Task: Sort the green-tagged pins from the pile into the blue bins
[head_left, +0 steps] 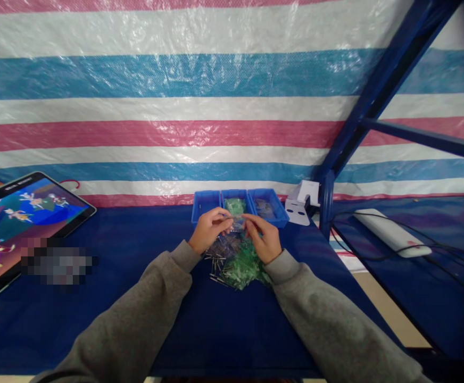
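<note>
My left hand (pixel 209 230) and my right hand (pixel 263 236) meet over a blue cloth-covered table (pixel 144 298). Both pinch a small clear piece (pixel 237 219) between their fingertips; it is too small to name. Under the hands lies a heap of small green parts (pixel 243 266) and thin grey metal pins (pixel 220 254). Just beyond stand three small blue bins (pixel 205 204) in a row. The middle bin holds green parts (pixel 235 205), the right one greyish parts (pixel 262 206). Grey sleeves cover both arms.
A tablet (pixel 24 226) showing a cartoon leans at the left, with a blurred patch beside it. A white device (pixel 300 202) sits by a blue steel post (pixel 326 205). At the right lie a white power strip (pixel 391 233) and black cables. A striped tarp hangs behind.
</note>
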A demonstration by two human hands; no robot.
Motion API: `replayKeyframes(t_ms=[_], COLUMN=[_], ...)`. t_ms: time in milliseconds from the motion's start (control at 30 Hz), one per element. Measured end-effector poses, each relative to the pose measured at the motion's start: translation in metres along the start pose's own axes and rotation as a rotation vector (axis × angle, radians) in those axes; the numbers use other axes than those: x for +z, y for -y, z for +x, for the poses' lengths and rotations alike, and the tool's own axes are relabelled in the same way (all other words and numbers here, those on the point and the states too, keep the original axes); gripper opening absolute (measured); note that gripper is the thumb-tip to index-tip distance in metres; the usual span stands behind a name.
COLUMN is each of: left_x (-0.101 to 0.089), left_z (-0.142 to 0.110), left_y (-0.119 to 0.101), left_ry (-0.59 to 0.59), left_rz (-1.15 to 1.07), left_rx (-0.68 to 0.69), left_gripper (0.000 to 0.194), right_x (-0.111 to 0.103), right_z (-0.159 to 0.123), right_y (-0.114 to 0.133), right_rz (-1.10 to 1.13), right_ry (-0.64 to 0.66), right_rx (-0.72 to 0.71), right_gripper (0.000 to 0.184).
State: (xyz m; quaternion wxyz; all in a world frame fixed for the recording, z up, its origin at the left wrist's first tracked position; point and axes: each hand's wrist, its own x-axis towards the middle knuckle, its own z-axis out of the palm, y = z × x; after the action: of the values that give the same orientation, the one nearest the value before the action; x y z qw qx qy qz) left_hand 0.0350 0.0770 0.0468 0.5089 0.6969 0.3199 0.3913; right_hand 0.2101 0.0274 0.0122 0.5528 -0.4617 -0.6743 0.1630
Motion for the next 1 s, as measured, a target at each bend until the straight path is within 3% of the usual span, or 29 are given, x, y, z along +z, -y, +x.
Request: replayKeyframes(t_ms=[100,233,300,467,800,933,1000], left_x=[0.0000,0.0019,0.0023,-0.0017,-0.0040,-0.0039,-0.0047], left_z=[0.0013,0.0003,-0.0001,0.0022,0.0011,0.0015,0.0024], left_y=[0.0006,-0.0009,-0.0012,0.0004,0.0018,0.0012,0.0005], left_ry=[-0.006,0.072,0.069,-0.065,0.037,-0.027,-0.080], left_rz=[-0.137,-0.145,-0.114,-0.055,0.077,0.042,0.019], left_rx=[-0.033,-0.053,-0.049,0.004,-0.014,-0.016,-0.011], left_gripper=[0.036,0.035,0.035,0.042,0.028,0.029,0.030], right_x=[-0.0001,0.0003,0.0004,0.0004,0.0031,0.0029,0.0010], right_z=[0.0003,0.0014,0.0021,0.0022,0.0013,0.0038,0.0071], right_y=[0.0001,0.0007,0.0009,-0.0012,-0.0027,-0.0046,-0.0087], right_rz=[-0.034,-0.085,-0.090,-0.051,0.102,0.273,0.353], right_ry=[-0.006,-0.022,-0.036,-0.045,0.019,0.115,0.046], right_rx=[-0.080,-0.117,-0.073,0.070,0.161,0.287,0.370], right_gripper=[0.030,0.019,0.018,0.021,0.026,0.030,0.032])
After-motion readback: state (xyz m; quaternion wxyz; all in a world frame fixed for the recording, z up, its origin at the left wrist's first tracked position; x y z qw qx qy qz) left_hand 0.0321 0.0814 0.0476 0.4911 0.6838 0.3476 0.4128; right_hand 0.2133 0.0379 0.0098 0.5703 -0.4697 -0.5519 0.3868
